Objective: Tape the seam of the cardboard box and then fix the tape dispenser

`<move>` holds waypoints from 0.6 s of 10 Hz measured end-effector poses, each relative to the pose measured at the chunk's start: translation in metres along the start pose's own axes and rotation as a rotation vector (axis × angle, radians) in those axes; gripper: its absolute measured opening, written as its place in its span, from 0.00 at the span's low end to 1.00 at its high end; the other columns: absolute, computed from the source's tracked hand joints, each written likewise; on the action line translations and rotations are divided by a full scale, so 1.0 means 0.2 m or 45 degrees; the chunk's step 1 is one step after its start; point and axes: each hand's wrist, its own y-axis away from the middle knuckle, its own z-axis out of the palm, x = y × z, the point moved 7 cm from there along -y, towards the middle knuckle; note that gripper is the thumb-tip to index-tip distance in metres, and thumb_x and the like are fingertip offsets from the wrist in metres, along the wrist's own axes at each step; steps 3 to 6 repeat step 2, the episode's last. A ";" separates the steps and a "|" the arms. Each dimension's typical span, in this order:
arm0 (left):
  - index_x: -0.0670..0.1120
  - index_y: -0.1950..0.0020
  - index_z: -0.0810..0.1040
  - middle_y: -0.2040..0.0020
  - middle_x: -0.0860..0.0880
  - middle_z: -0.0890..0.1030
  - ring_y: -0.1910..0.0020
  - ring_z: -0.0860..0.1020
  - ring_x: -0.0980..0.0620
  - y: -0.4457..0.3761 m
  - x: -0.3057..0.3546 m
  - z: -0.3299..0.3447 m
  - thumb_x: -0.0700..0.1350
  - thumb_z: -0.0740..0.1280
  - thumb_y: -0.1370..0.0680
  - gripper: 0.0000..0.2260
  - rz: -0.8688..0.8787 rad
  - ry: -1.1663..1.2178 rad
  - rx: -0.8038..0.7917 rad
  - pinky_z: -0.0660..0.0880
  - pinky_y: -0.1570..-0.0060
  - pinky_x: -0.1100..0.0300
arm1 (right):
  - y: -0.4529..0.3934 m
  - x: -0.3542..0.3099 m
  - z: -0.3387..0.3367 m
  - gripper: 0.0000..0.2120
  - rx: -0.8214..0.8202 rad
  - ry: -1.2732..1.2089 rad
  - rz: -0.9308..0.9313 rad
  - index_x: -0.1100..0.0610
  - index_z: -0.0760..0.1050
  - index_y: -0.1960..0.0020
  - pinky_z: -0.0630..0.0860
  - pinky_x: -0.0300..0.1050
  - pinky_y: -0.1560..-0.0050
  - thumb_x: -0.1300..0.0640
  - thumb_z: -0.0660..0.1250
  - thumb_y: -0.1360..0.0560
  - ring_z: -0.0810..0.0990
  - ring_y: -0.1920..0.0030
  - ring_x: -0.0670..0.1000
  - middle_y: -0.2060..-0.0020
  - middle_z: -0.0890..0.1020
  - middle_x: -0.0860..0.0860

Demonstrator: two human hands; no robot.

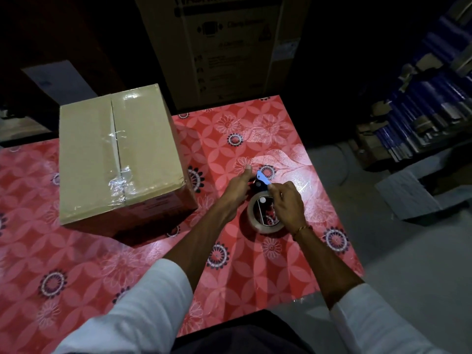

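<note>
- The cardboard box (120, 159) sits on the left of the bench (76, 264), well apart from both hands; clear tape already runs down its top seam, wrinkled toward the near edge, so the taping looks done and the dispenser repair is the step in hand.
- The tape dispenser (264, 200) lies on the bench to the right of the box, its roll of clear tape nearest the person and its blue cutter end pointing away.
- The left hand (237, 186) is curled around the far end beside the cutter, thumb raised; it seems to steady the frame, though its fingers are mostly hidden.
- The right hand (287, 205) rests over the roll with fingertips pinched near the cutter; whether it grips the loose tape end or a part of the frame I cannot tell.
- To do this well: hold the frame flat with the left hand; draw the tape end straight under the roller so it does not fold onto itself; keep fingertips off the serrated blade.
</note>
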 end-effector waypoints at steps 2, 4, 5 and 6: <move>0.49 0.48 0.80 0.51 0.51 0.81 0.47 0.79 0.47 -0.02 -0.01 -0.04 0.55 0.60 0.17 0.13 0.102 -0.090 0.139 0.74 0.47 0.53 | -0.03 -0.07 -0.06 0.13 0.070 -0.017 -0.025 0.58 0.80 0.38 0.74 0.49 0.49 0.54 0.64 0.18 0.79 0.46 0.58 0.46 0.78 0.57; 0.49 0.48 0.80 0.51 0.51 0.81 0.47 0.79 0.47 -0.02 -0.01 -0.04 0.55 0.60 0.17 0.13 0.102 -0.090 0.139 0.74 0.47 0.53 | -0.03 -0.07 -0.06 0.13 0.070 -0.017 -0.025 0.58 0.80 0.38 0.74 0.49 0.49 0.54 0.64 0.18 0.79 0.46 0.58 0.46 0.78 0.57; 0.49 0.48 0.80 0.51 0.51 0.81 0.47 0.79 0.47 -0.02 -0.01 -0.04 0.55 0.60 0.17 0.13 0.102 -0.090 0.139 0.74 0.47 0.53 | -0.03 -0.07 -0.06 0.13 0.070 -0.017 -0.025 0.58 0.80 0.38 0.74 0.49 0.49 0.54 0.64 0.18 0.79 0.46 0.58 0.46 0.78 0.57; 0.49 0.48 0.80 0.51 0.51 0.81 0.47 0.79 0.47 -0.02 -0.01 -0.04 0.55 0.60 0.17 0.13 0.102 -0.090 0.139 0.74 0.47 0.53 | -0.03 -0.07 -0.06 0.13 0.070 -0.017 -0.025 0.58 0.80 0.38 0.74 0.49 0.49 0.54 0.64 0.18 0.79 0.46 0.58 0.46 0.78 0.57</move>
